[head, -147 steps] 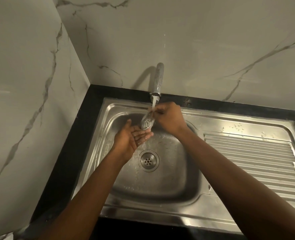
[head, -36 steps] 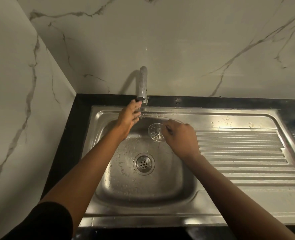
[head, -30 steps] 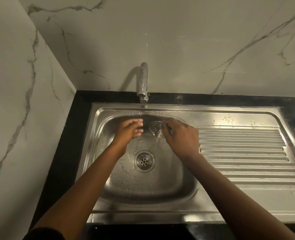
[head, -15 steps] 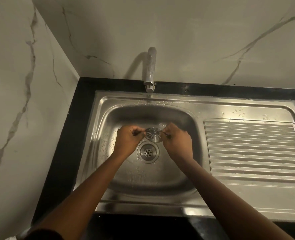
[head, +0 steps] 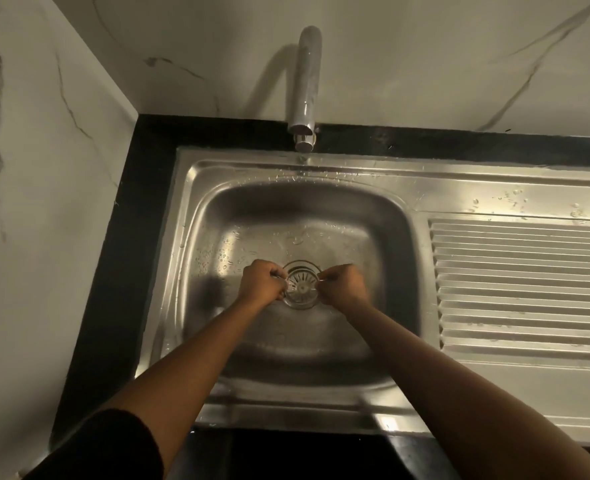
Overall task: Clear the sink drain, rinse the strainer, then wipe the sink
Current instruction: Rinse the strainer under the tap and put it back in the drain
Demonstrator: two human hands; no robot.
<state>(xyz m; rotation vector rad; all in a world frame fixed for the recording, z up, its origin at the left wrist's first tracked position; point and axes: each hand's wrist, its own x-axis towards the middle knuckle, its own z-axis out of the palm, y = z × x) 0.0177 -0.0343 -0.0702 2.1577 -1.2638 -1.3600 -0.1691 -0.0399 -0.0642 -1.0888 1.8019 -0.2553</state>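
At the bottom left of the frame a dark sleeve [head: 106, 448] covers the upper part of the left arm. Both bare forearms rise from the lower edge and converge toward the middle of the picture. There the left hand [head: 260, 282] and the right hand [head: 343, 285] face each other with curled fingers, each pinching an opposite side of the round metal strainer [head: 301, 287]. The left fingers grip its left rim and the right fingers its right rim. The strainer lies flat, its radial slots and small central knob facing up. It sits directly over the drain [head: 300, 262] at the centre of the basin floor, and the drain's ring shows just above it in the frame. Whether it is fully seated or held just over the opening cannot be told. The steel sink [head: 321, 209] is wet, with droplets scattered across the basin floor and along its upper rim. Right of the basin, the ribbed drainboard [head: 522, 282] runs off the right edge. A black countertop [head: 141, 237] borders the sink on the left and at the top. At upper centre the curved faucet [head: 307, 81] hangs with its spout over the sink's back rim. The veined marble wall [head: 425, 64] fills the top and left of the frame.
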